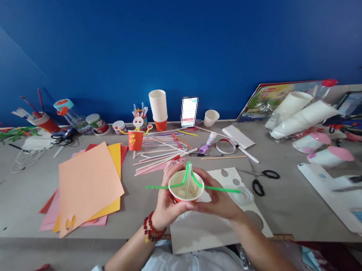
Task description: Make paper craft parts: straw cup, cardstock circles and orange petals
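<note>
Paper, by its look, forms the cup [179, 193], which we hold mouth up in front of us, over the far part of the white card [198, 234]. Fingers of our left hand [166, 205] and our right hand [221, 203] are clamped around its wall, thumbs on the near side; we cannot tell how the hidden fingertips sit.

Caution: excess pressure from both sides could buckle the thin wall and draw the rim out of round.

Two green straws [222, 188] spread left and right from a pale upright stem [188, 181] inside the cup. We cannot see how they are fastened. If that joint is loose, a knock or a quick turn could twist them or pull them free. The right straw extends above our right hand, so a lifted wrist could bend it.
</note>
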{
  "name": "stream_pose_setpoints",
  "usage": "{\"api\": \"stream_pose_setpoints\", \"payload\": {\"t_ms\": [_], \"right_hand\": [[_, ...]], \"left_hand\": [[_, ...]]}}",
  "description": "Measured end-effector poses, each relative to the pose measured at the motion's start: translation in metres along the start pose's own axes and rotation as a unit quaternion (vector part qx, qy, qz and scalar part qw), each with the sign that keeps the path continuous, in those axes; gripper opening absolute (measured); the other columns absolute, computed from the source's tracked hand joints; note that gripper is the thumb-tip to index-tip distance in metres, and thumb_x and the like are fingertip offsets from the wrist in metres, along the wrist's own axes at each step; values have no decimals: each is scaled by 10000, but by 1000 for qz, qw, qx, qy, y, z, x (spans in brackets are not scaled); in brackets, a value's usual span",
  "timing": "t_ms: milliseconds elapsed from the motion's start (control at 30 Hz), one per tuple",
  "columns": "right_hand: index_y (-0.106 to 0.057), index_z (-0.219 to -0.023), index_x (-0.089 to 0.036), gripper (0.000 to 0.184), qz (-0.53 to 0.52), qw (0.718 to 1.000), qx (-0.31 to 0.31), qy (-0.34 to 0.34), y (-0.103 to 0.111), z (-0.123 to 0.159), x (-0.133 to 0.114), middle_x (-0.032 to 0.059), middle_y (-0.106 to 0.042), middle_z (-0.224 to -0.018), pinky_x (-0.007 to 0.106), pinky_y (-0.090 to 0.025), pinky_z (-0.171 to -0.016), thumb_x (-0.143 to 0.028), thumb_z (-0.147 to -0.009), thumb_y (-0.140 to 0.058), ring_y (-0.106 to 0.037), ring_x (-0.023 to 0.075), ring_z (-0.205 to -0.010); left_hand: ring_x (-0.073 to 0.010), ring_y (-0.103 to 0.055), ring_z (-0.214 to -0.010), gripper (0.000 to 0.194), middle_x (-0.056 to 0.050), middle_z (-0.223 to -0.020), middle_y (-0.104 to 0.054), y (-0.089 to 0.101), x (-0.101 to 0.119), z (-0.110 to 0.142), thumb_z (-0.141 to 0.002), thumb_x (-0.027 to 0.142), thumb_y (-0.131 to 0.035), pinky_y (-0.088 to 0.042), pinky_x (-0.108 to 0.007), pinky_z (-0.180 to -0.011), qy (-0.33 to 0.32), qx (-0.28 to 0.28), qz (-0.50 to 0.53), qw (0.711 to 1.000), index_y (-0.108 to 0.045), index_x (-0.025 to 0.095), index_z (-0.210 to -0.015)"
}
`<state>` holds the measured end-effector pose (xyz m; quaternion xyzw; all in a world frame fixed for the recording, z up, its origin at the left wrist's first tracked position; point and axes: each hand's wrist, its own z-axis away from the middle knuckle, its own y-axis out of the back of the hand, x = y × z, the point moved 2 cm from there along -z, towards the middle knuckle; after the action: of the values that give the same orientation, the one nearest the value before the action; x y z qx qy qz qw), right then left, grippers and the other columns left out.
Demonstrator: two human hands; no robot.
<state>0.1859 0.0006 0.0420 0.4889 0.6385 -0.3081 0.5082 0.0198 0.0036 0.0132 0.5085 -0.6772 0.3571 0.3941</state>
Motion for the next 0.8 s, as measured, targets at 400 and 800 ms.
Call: {"api": "stream_pose_setpoints", "payload": {"t_ms": [400, 800], "right_hand": [[-499, -1323, -291, 744, -87, 993, 49, -65, -17, 7, 10, 74, -677, -1176, 402, -572, -873, -297, -659, -833, -641, 287, -1091], [-597, -1150, -288, 521, -123, 987, 67, -73, -24, 7, 12, 67, -724, -1075, 412, -614, -758, -426, -694, -809, -700, 297, -952]], "left_hand": [[-284, -540, -1200, 349, -134, -1286, -606, 17, 12, 9, -999, 302, -467, -451, -450, -1004, -53, 34, -136, 989, -630, 238, -1301], [-249, -662, -952, 158, -95, -981, -696, 16, 2, 14, -883, 281, -679, -562, -411, -817, -48, 121, 52, 990, -780, 255, -1001]]}}
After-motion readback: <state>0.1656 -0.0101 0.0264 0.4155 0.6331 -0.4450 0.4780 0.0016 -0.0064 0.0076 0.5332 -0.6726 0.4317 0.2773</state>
